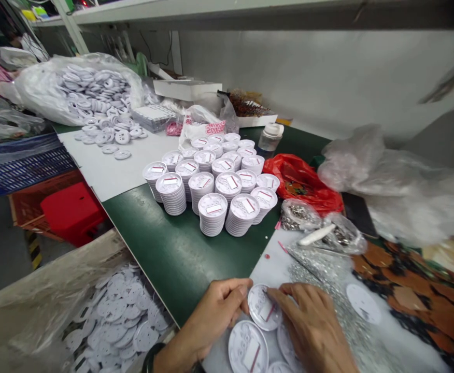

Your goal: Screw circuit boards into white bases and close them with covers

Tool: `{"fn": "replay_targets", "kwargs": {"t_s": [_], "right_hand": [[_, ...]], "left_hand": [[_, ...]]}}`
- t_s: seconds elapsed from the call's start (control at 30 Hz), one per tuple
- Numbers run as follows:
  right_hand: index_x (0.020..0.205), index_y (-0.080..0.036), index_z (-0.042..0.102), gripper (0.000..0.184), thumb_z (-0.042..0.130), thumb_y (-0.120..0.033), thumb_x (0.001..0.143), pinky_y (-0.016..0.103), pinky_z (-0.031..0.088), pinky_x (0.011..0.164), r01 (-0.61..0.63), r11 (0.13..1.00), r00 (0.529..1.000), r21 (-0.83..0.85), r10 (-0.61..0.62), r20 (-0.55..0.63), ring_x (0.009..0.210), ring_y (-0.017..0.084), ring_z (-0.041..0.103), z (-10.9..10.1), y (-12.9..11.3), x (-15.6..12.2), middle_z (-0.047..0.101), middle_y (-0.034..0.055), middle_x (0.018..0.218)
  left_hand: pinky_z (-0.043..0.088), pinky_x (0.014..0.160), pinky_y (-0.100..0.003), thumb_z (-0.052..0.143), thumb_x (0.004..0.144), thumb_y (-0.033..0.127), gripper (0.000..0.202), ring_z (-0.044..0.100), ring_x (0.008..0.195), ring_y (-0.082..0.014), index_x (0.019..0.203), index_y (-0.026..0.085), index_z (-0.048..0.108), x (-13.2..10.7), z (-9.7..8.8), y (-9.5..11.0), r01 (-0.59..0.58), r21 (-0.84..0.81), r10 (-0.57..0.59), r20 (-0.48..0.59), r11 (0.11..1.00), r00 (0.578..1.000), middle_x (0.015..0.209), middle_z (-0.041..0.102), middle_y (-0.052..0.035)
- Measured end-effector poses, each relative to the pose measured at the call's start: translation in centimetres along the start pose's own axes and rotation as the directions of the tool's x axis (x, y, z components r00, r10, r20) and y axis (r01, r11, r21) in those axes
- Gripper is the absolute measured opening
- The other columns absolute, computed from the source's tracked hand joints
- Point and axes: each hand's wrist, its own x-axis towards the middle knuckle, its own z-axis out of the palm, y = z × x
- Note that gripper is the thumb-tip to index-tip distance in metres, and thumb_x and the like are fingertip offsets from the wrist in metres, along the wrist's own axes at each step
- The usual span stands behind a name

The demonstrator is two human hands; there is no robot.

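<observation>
Lightly, hands [312,326] half curled, fingertips [273,293] on a white disc [261,311]

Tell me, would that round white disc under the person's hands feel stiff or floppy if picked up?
The round white disc looks stiff, since the tall stacks of matching discs stand without sagging. It is probably light for its size, being thin. Stood on edge, it would likely roll.

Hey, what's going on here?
A person has their left hand and right hand on a round white plastic disc, at the near end of a green workbench. Behind it, stacks of similar discs stand in rows, and a clear plastic bag of loose discs lies further back.
</observation>
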Motion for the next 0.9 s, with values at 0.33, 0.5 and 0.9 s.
{"fn": "replay_targets", "kwargs": {"t_s": [0.33,0.5,0.9], "right_hand": [[0.095,-0.022,0.063,0.022,0.043,-0.017,0.103,0.040,0.034,0.082,0.027,0.999,0.999,-0.020,-0.026,0.027,0.080,0.023,0.053,0.3,-0.5,1.8,0.062,0.0027,0.083],[0.093,-0.020,0.063,0.031,0.035,-0.011,0.102,0.041,0.034,0.084,0.053,0.998,0.999,-0.028,-0.053,0.011,0.079,0.023,0.051,0.2,-0.6,1.8,0.061,0.0036,0.084],[0.118,-0.017,0.061,0.038,0.031,-0.007,0.097,0.046,0.037,0.090,0.170,0.968,0.985,-0.183,-0.169,0.025,0.094,0.028,0.054,0.0,-0.8,0.2,0.065,0.0099,0.098]], "left_hand": [[0.012,0.049,-0.027,0.071,0.079,0.062,0.059,0.027,0.052,-0.0060,0.102,0.007,0.073,0.6,0.1,0.3,0.001,0.030,-0.002,0.018,1.000,1.000,0.067,0.051,0.0032],[0.013,0.050,-0.027,0.073,0.076,0.063,0.065,0.027,0.052,-0.0064,0.108,0.006,0.072,0.6,0.1,0.6,0.020,0.019,-0.021,0.013,1.000,1.000,0.067,0.051,0.0035],[0.013,0.050,-0.027,0.065,0.086,0.050,0.047,0.027,0.052,-0.0070,0.104,0.008,0.072,0.5,0.1,0.2,-0.003,0.036,0.003,0.013,0.999,1.000,0.068,0.050,0.0028]]}}
